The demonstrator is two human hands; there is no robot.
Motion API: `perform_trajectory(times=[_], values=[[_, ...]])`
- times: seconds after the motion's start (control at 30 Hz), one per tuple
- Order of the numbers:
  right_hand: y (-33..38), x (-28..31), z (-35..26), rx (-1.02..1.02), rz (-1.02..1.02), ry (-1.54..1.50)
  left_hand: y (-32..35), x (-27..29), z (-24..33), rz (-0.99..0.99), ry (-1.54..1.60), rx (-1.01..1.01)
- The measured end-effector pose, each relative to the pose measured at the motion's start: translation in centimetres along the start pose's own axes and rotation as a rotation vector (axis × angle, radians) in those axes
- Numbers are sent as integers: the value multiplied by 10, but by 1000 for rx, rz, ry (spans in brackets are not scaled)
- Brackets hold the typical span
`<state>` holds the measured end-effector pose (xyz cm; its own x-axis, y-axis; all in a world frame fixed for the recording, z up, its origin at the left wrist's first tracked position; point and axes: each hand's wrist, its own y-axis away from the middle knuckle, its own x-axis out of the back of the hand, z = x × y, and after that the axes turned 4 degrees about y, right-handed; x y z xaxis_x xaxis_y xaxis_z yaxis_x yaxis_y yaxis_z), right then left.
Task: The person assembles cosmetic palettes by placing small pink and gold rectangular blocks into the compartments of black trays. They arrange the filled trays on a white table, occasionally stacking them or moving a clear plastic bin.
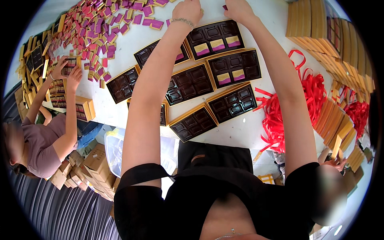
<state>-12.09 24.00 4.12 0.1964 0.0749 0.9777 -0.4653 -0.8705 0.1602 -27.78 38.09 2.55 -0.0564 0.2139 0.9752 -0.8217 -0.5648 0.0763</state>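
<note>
My left hand (187, 12), with a bracelet at its wrist, is at the top edge with its fingers curled. What they hold, if anything, is hidden. Also at the top edge, my right hand (239, 10) pinches a small purple-wrapped piece (225, 7). Just below both hands is a gold-edged box (226, 29) with a dark brown compartment tray and three purple-and-gold pieces in its near row. A similar box (250, 66) nearer me has two pieces. My left forearm partly covers another box (149, 53) with a piece showing. Several boxes nearer, such as one box (195, 124), have bare compartments.
Loose purple and red pieces (96, 36) cover the far left of the white table (244, 124). Red ribbons (276, 112) are heaped beside my right forearm, near stacked gold-edged boxes (312, 20). One person (52, 140) handles a box at left; another person's hand (337, 163) is at right.
</note>
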Motion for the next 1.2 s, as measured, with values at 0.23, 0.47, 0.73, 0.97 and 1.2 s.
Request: perform_trajectory(times=[0.23, 0.47, 0.73, 0.97, 1.2], values=[[100, 47, 16, -183, 109, -1306, 75, 70, 39, 3, 982, -113], [259, 10, -11, -639, 425, -1373, 181, 96, 74, -133, 491, -247], [291, 7, -48, -359, 462, -261, 268, 59, 28, 67, 450, -120], [310, -4, -41, 15, 168, -20, 317, 29, 55, -26, 213, -178], [302, 5, -40, 26, 193, 37, 314, 36, 69, -141, 167, -148]])
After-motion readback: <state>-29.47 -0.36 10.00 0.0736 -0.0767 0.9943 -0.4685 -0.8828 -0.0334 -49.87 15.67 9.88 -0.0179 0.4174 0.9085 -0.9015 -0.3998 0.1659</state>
